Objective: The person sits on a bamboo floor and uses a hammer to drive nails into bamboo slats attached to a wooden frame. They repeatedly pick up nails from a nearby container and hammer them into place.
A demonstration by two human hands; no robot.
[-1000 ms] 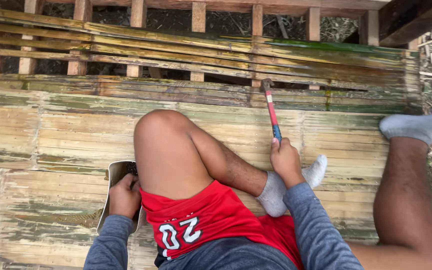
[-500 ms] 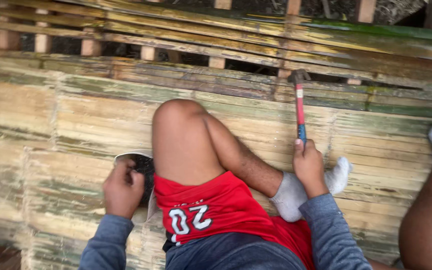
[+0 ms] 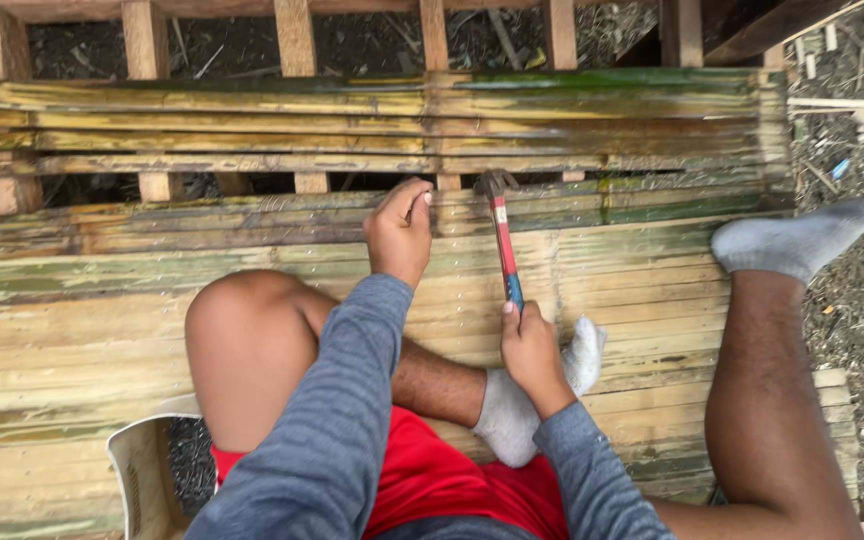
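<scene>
Head view: right hand grips hammer, left hand pinched on bamboo floor outdoors.

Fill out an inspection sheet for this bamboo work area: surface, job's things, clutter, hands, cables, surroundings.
Surface: flattened bamboo slat flooring, yellow-green, laid over wooden joists; a gap between slats shows near the far edge.
Job's things: hammer with red handle, head resting on a slat by the gap.
Clutter: pale container holding small dark pieces, beside the person's bent knee.
Hands: left hand pinched against the slat beside the hammer head, any nail too small to tell; right hand gripping the hammer's handle.
Cables: nothing seen.
Surroundings: bare soil with scraps to the right and under the joists.
</scene>
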